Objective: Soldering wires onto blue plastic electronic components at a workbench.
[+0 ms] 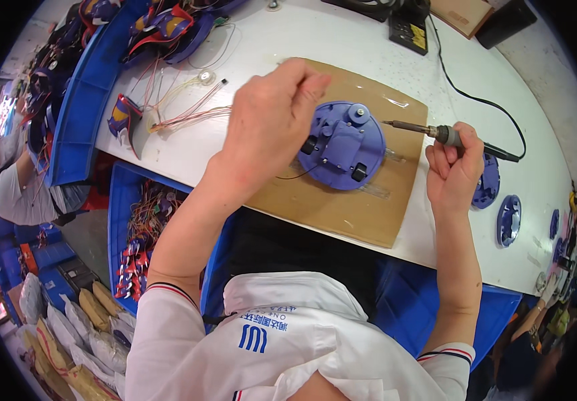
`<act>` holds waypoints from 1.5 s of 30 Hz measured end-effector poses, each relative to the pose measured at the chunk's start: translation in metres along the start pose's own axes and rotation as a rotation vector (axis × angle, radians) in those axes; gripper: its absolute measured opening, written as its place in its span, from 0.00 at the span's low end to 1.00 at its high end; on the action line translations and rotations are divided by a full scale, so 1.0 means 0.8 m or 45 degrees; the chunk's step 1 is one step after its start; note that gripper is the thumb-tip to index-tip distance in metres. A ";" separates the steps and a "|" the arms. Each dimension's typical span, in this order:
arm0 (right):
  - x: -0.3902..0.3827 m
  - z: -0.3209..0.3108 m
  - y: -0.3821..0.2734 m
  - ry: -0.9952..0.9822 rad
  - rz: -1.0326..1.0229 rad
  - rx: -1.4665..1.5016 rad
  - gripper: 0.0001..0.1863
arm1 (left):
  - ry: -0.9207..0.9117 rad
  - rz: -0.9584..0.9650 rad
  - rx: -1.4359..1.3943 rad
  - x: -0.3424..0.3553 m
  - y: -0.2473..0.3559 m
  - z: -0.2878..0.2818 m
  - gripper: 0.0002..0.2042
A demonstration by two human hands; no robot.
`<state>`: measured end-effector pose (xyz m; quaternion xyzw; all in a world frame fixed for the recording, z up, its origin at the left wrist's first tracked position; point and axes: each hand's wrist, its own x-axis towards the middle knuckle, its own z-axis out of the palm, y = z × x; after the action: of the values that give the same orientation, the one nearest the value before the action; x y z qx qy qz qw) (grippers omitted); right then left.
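Observation:
My right hand (457, 164) grips a soldering iron (410, 126), its tip pointing left toward a round purple plastic base. This base (375, 144) lies on a brown cardboard sheet (342, 217) and carries a raised housing, a round knob-like part and two small black wheels. Over the base's left edge, my left hand (272, 110) has its fingers closed in a pinch; whatever is between them, if anything, is hidden. A thin dark wire runs out from the base's lower left. The iron's tip is apart from the base.
Left of the cardboard lie bundled wires (191, 120) and a purple-red shell (123, 119). Blue bins (78, 120) of parts stand at the left. More purple round pieces (509, 220) lie at right. The iron's black cord (482, 100) curves across the far right. Other people are at both sides.

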<state>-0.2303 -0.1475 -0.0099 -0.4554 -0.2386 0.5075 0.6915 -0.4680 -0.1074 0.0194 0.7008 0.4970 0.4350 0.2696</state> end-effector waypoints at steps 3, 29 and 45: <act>0.009 -0.003 0.001 0.039 -0.006 -0.010 0.08 | -0.081 -0.025 -0.304 0.004 0.021 0.016 0.04; 0.000 -0.002 0.031 0.039 0.049 0.007 0.06 | 0.090 0.228 0.096 -0.046 -0.015 0.046 0.07; 0.001 -0.003 0.030 0.031 0.047 -0.026 0.06 | 0.153 0.257 0.141 -0.052 -0.020 0.051 0.08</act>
<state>-0.2398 -0.1462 -0.0320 -0.4729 -0.2268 0.5122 0.6801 -0.4451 -0.1385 -0.0272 0.7339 0.4623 0.4729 0.1551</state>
